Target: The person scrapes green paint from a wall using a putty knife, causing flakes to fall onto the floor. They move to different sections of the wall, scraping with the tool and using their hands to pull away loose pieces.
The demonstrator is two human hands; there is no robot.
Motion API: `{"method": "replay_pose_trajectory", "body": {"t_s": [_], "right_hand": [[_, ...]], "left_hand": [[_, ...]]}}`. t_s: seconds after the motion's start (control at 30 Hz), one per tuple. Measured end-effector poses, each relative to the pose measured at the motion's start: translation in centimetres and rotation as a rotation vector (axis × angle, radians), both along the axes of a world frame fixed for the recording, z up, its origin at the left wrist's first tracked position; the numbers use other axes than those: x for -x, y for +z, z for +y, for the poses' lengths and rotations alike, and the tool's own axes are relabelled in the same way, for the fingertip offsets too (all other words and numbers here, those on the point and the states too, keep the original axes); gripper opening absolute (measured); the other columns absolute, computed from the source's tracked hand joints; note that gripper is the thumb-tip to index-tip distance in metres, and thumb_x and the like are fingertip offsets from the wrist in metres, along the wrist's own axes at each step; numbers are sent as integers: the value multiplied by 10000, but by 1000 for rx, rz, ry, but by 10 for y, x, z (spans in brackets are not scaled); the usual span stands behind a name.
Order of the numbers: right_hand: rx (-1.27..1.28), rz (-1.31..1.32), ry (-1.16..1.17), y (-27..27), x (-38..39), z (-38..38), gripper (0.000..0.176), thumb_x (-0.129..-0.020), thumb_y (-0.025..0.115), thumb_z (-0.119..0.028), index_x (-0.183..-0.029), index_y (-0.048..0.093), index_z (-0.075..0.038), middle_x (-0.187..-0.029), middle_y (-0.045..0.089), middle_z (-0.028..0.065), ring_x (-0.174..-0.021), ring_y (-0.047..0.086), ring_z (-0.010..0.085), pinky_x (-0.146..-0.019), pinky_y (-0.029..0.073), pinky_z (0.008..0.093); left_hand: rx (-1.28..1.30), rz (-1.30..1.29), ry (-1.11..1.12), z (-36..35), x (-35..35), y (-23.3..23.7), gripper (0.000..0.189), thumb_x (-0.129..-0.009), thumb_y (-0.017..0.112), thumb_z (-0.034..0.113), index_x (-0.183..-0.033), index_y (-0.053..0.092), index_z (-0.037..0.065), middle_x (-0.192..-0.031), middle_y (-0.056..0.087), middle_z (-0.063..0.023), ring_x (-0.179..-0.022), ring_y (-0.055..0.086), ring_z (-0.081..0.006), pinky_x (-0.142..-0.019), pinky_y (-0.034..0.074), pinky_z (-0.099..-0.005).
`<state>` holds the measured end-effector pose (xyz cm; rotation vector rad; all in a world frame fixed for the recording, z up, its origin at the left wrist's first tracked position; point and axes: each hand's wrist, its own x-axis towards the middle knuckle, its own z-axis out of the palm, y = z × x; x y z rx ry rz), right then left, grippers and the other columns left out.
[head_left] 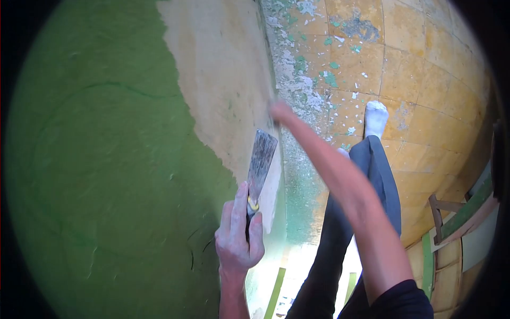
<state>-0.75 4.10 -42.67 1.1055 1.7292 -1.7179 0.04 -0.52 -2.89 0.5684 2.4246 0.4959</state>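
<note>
My left hand (237, 239), dusty with white powder, is closed around the dark handle of a putty knife (262, 159). The knife's flat, worn metal blade points up and lies over the bare strip of the wall. Further up, my right hand (281, 112) is at the line where wall and floor meet, smeared by motion. Its fingers, and whether they hold anything, cannot be made out. Green paint (117, 159) covers the wall on the left. A pale scraped patch (223, 69) with a ragged edge runs beside it.
Paint flakes (305, 85) and white dust lie along the wall's foot on the yellow tiled floor (409, 74). A foot in a white sock (376, 117) and a dark trouser leg (380, 165) show right of my arm. Wooden furniture (446, 212) stands at the lower right.
</note>
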Motion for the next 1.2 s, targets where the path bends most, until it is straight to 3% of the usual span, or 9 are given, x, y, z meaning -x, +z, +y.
{"method": "replay_pose_trajectory", "body": {"t_s": [0.07, 0.1, 0.27, 0.43, 0.57, 0.67, 0.73, 0.8, 1.2], "right_hand": [[-72, 45, 174, -7, 66, 64, 444, -829, 483, -220, -1231, 605, -75, -1198, 627, 216, -1129, 599, 372, -922, 484, 431], [-57, 227, -61, -2, 103, 99, 319, -846, 474, -234, -869, 665, 20, -955, 655, 275, -911, 653, 380, -777, 500, 479], [-222, 130, -63, 3, 12, 3, 519, -939, 386, -250, -1427, 430, -79, -1284, 560, 267, -1223, 532, 384, -1021, 417, 444], [188, -59, 330, 2, -42, -20, 460, -920, 441, -264, -1312, 544, -47, -1303, 559, 245, -1246, 517, 383, -1049, 394, 475], [296, 371, -289, 38, 71, 120, 215, -776, 529, -105, -936, 633, -6, -769, 619, 105, -711, 581, 204, -665, 476, 369], [245, 602, -487, 52, 85, 206, 110, -735, 541, -48, -799, 624, -83, -656, 575, 1, -562, 517, 115, -504, 398, 290], [190, 544, -526, 64, 41, 252, 337, -744, 502, -23, -1023, 690, -43, -800, 634, -11, -662, 556, 96, -585, 449, 268], [-7, 444, -429, 82, -28, 277, 182, -839, 524, -95, -970, 609, -2, -801, 559, 17, -690, 514, 102, -608, 432, 261], [-11, -312, -458, 154, -435, 299, 487, -771, 414, -2, -1217, 606, 18, -912, 591, 8, -761, 527, 90, -660, 443, 231]], "left_hand": [[-5, -5, -56, -1, 3, 1, 464, -868, 547, 9, -1301, 479, -142, -998, 595, -212, -693, 556, -237, -572, 464, -326], [-7, -4, -79, -2, 2, -1, 467, -851, 560, -16, -1290, 480, -151, -1074, 621, -265, -707, 598, -277, -567, 500, -353], [17, 5, -45, 3, 6, -3, 438, -867, 541, -6, -1275, 486, -155, -1037, 591, -217, -721, 567, -252, -584, 473, -334], [-13, 207, -123, -8, -8, -16, 428, -928, 495, 47, -1314, 469, -138, -869, 545, -129, -683, 493, -203, -589, 417, -304], [25, 201, -108, -3, -12, -23, 408, -952, 474, 52, -1326, 473, -112, -1003, 598, -173, -704, 511, -201, -606, 431, -310], [55, 52, 85, -1, -12, -41, 388, -973, 485, 99, -1335, 498, -42, -922, 589, -99, -600, 474, -133, -529, 397, -274], [122, -238, 438, 13, -13, -58, 356, -985, 484, 134, -1307, 520, -13, -849, 561, -48, -540, 449, -99, -480, 377, -255], [73, -396, 786, 40, -10, -92, 276, -990, 487, 203, -1183, 556, 19, -755, 486, 7, -479, 421, -70, -417, 347, -242], [182, -92, 707, 35, 31, -357, 240, -916, 473, 183, -803, 546, -16, -688, 558, -103, -472, 536, -188, -417, 422, -352]]}}
